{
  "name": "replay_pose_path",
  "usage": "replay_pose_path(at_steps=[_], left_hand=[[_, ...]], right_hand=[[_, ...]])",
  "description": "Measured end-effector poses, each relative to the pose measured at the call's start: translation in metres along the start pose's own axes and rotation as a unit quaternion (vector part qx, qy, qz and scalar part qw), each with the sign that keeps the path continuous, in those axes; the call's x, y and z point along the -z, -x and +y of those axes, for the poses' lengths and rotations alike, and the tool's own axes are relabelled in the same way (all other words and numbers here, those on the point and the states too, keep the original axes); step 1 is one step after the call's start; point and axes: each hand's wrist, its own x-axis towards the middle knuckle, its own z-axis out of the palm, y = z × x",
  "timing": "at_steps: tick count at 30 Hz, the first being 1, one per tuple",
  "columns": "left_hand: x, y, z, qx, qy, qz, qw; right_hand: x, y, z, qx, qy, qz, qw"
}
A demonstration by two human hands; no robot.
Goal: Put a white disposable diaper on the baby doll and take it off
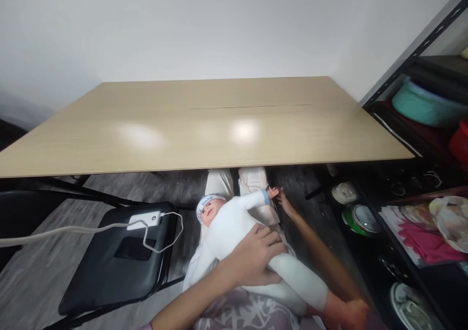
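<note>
Baby doll (228,227), lying aslant, head (209,209) far-left, is being clasped at thigh (298,269) by left hand (258,253); right hand (283,202) at doll's hand (272,192), pinch unclear.

Pale table (190,135) beyond the left hand (258,253)
Left of that hand, a black chair (109,271) bears a white corded box (149,217); to its right, a teal basin (422,106).

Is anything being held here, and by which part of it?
Yes, the doll. The left hand holds it at the hip. The right hand is at the doll's outstretched hand; whether it grips cannot be told.
</note>
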Motion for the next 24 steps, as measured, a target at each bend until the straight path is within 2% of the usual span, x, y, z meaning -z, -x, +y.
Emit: replay_pose_path(at_steps=[2, 4, 7, 9, 11, 13, 15, 17, 20, 22, 24], left_hand=[[-0.001, 0.001, 0.0, -0.001, -0.001, 0.0, 1.0], [-0.001, 0.001, -0.001, -0.003, 0.0, 0.001, 1.0], [-0.003, 0.002, -0.002, -0.006, 0.001, 0.004, 1.0], [-0.004, 0.003, -0.002, -0.007, -0.003, 0.004, 1.0], [-0.004, 0.002, -0.001, -0.007, -0.009, -0.001, 1.0], [-0.002, 0.003, 0.003, -0.005, -0.005, 0.001, 1.0], [0.002, 0.008, 0.009, -0.008, 0.022, 0.027, 0.999], [0.002, 0.023, 0.013, -0.013, 0.066, 0.09, 0.994], [-0.013, 0.067, 0.007, 0.018, 0.102, 0.248, 0.963], [-0.033, 0.107, -0.006, 0.103, 0.081, 0.363, 0.922], [-0.056, 0.143, -0.023, 0.241, 0.048, 0.428, 0.87]], right_hand=[[0.014, 0.002, 0.006, 0.003, -0.008, 0.014, 1.0], [0.03, 0.008, 0.0, 0.038, -0.017, 0.028, 0.999], [0.043, 0.025, -0.032, 0.19, 0.041, 0.023, 0.981], [0.041, 0.035, -0.061, 0.316, 0.131, -0.023, 0.939], [0.029, 0.041, -0.086, 0.4, 0.213, -0.119, 0.884], [0.011, 0.04, -0.103, 0.434, 0.271, -0.224, 0.829], [-0.01, 0.036, -0.113, 0.431, 0.319, -0.292, 0.792], [-0.027, 0.032, -0.118, 0.416, 0.36, -0.314, 0.774], [-0.041, 0.035, -0.126, 0.42, 0.391, -0.3, 0.763], [-0.043, 0.041, -0.13, 0.431, 0.388, -0.283, 0.764], [-0.042, 0.048, -0.133, 0.435, 0.371, -0.27, 0.775]])
